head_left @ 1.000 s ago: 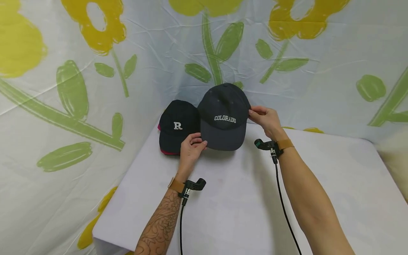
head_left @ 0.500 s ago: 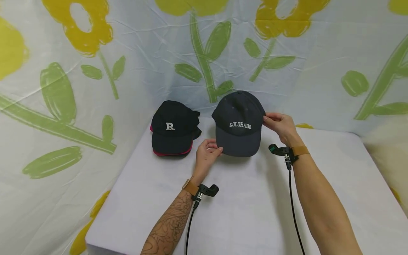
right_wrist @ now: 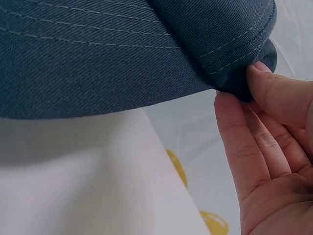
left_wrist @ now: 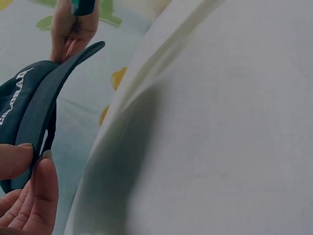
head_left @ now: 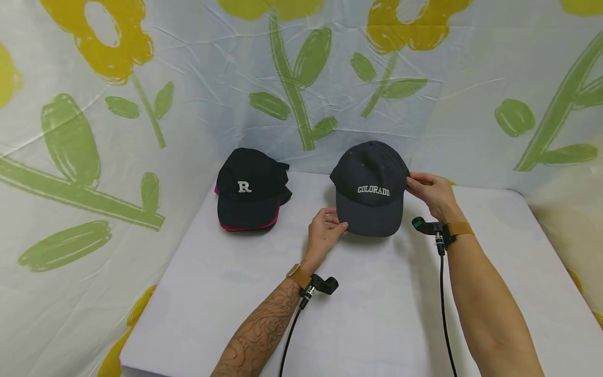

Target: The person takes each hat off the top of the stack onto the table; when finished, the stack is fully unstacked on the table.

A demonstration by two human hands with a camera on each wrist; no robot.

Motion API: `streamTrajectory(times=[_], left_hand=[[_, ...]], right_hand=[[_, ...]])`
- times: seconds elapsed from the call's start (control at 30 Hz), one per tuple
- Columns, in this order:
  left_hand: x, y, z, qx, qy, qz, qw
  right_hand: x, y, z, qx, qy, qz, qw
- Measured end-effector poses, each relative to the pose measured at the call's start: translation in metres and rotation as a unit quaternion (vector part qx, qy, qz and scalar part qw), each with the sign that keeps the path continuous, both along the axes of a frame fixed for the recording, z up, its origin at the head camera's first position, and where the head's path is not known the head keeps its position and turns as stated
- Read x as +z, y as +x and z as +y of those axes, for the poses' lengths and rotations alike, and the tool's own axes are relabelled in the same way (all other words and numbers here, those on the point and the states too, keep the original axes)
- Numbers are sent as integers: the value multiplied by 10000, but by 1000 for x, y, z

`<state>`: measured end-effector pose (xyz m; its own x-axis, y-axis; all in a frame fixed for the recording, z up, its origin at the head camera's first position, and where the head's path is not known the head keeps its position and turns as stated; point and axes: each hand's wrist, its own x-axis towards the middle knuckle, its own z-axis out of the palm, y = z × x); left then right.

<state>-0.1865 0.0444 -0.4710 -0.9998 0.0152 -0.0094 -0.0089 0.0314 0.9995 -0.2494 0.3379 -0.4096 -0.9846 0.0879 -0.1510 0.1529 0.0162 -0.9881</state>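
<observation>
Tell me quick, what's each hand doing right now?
Left hand: holding the brim of the COLORADO cap.
Right hand: pinching that cap's other side.

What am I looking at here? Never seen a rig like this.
No robot here: it's a person's left hand and right hand, both bare. The wide view comes from a camera worn on the head, looking forward and down. The close-ups come from the left wrist camera and right wrist camera. Both hands hold the dark COLORADO cap: the left pinches its brim, the right the edge of its crown. On the white-covered table, further left in the wide view, is a black cap with a white R.
</observation>
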Motion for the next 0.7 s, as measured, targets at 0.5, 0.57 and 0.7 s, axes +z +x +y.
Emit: streamTrajectory(times=[0.5, 0.57, 0.7], left_hand=[[-16, -1, 39, -16, -1084, -47, 9941], [-17, -2, 44, 1, -1214, -40, 9926], [-22, -4, 54, -59, -1451, -48, 9894]], right_hand=[[-19, 10, 32, -473, -554, -137, 9972], [-22, 11, 35, -560, -509, -198, 9969], [-29, 13, 40, -776, -371, -353, 9957]])
